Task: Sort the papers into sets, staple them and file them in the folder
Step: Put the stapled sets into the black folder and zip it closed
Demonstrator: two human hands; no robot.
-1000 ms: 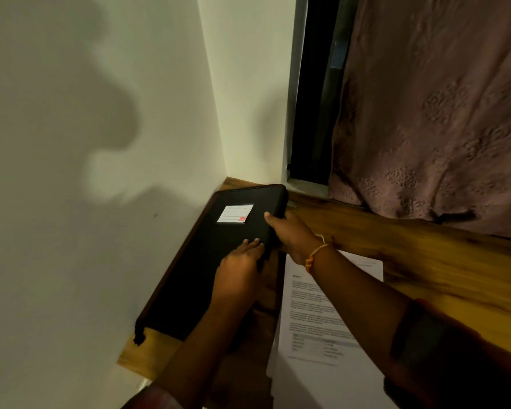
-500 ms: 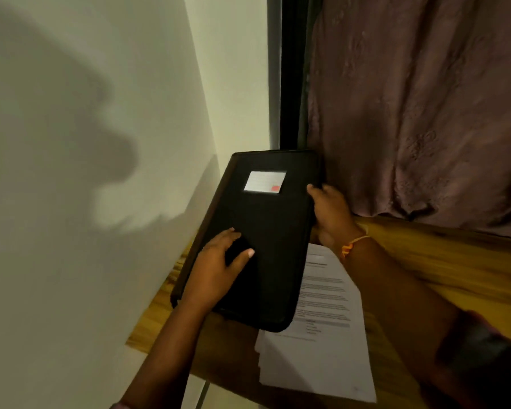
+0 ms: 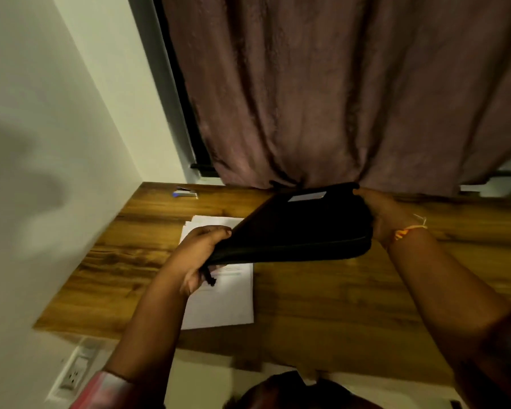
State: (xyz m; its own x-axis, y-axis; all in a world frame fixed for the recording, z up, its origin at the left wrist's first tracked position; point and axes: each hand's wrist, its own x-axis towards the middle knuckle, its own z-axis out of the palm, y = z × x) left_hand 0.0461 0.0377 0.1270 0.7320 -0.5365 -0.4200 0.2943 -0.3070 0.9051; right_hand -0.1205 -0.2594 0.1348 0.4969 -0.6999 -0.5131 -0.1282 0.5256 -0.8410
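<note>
folder (image 3: 292,228) lifted over papers (image 3: 222,296) | left hand (image 3: 198,255) grips near corner | right hand (image 3: 381,216) grips far edge | table (image 3: 337,305) below

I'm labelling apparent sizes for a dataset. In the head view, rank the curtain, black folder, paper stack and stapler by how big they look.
1. curtain
2. black folder, though it is held up nearer the camera and hides part of the papers, so places 2 and 3 are unsure
3. paper stack
4. stapler, clearly smallest
</note>
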